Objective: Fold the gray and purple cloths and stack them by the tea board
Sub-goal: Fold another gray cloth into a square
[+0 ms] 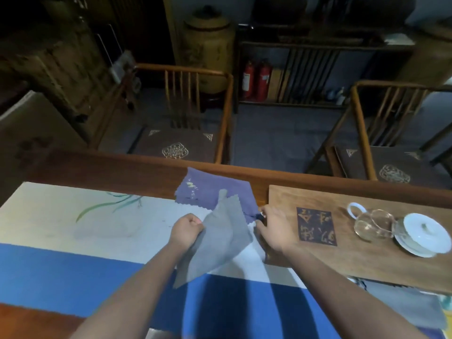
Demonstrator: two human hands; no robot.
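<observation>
A gray cloth (pixel 217 243) hangs loosely folded above the table runner, and my left hand (pixel 186 228) grips its left edge in a fist. Behind it a purple cloth (pixel 208 189) with a small embroidered flower lies flat, reaching the table's far edge. My right hand (pixel 274 227) rests at the purple cloth's near right corner, beside the left edge of the wooden tea board (pixel 342 255); its fingers curl at that corner, and whether they pinch the cloth is unclear. The tea board lies at the right.
A glass pitcher (pixel 371 225) and a white lidded cup on a saucer (pixel 424 234) stand on the tea board. A cream and blue runner (pixel 73 241) covers the table. Two wooden chairs stand beyond the far edge. Another gray cloth (pixel 413 307) lies at the lower right.
</observation>
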